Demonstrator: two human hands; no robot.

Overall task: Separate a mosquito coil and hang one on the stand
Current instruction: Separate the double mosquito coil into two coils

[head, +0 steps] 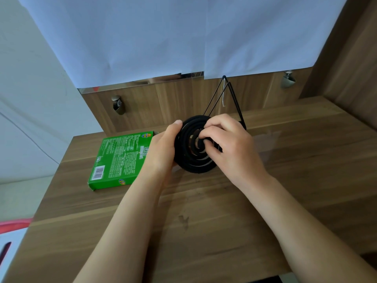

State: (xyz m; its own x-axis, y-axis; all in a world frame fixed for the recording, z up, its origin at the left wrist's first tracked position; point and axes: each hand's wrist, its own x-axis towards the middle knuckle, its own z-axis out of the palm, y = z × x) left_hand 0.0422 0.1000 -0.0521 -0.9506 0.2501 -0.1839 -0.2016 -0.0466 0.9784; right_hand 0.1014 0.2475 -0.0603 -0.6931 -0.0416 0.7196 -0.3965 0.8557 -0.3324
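Note:
A black spiral mosquito coil [192, 160] is held upright above the wooden table [224, 211], near its back edge. My left hand [163, 148] grips the coil's left rim, thumb on top. My right hand [230, 146] pinches the coil's centre with its fingertips and covers its right side. Whether this is one coil or two nested ones I cannot tell. Behind the hands stands a black wire triangular stand [234, 101] with a small white hook hanging near its top; its base is partly hidden by my right hand.
A green coil box [120, 160] lies flat on the table to the left of my hands. A wooden back panel with two metal pegs [117, 105] rises behind, with white paper above. A wooden side wall stands at the right. The table's left edge drops off.

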